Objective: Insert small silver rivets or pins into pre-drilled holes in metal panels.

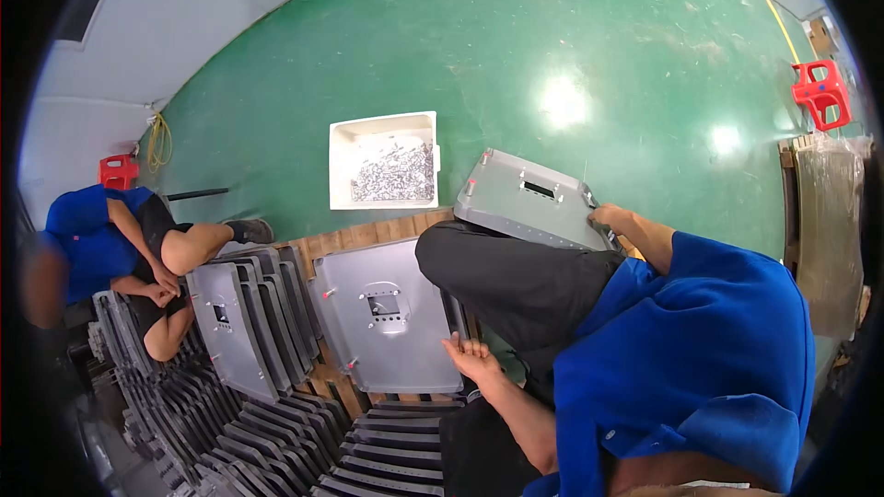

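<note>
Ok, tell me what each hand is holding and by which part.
Right hand grips the grey panel on the knee by its far right corner. Left hand is open, holding nothing.

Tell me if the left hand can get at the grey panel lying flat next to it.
Probably yes. The left hand hangs open right at the flat grey panel, by its lower right corner, with nothing lying between them. The right hand is busy on another panel.

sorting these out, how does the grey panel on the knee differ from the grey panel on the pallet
The panel on the knee sits tilted on the dark trouser leg, with the right hand gripping its corner; the panel on the pallet leans on the wood, the open left hand beside its lower edge. The knee panel has a narrow slot, the pallet panel a squarer cutout. Both are grey, with red-tipped fittings.
</note>
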A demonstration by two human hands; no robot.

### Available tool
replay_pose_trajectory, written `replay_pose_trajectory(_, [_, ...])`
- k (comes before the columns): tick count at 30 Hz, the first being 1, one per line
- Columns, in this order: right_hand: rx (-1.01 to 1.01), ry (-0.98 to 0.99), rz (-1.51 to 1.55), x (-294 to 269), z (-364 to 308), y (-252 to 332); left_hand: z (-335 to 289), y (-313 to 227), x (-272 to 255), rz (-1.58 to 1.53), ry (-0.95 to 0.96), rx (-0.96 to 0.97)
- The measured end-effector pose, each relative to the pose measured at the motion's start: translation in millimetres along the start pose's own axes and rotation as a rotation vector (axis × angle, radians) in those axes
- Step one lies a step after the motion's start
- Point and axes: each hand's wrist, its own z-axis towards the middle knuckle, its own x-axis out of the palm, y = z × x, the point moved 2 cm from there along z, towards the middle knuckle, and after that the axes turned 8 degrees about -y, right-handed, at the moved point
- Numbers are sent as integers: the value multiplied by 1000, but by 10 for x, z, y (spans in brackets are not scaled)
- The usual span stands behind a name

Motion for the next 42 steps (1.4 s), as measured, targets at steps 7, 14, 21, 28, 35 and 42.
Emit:
replay_pose_trajectory(7, [380,-105,442,-112,65,117,-168,-132,-248,-121,-2,58])
replay_pose_trajectory(14, [-486,-326,-634,-399,507,-1052,-296,-612,2,-121,103,111])
replay_pose_trajectory(21, [-165,-490,128,-1778,111,-178,-488,-1254,552,108,349,256])
replay_pose_trajectory(28, [-566,-530,359,-2723,-1335,2317,-826,-1894,765,255,515,324])
replay_pose_trajectory(35, [-898,-708,86,-2348,-1552,4050,-715,-1871,-124,-41,198,380])
replay_pose_trajectory(42, [-1050,-465,55,-938,-1009,5271,677,-1018,-1490,-244,-173,432])
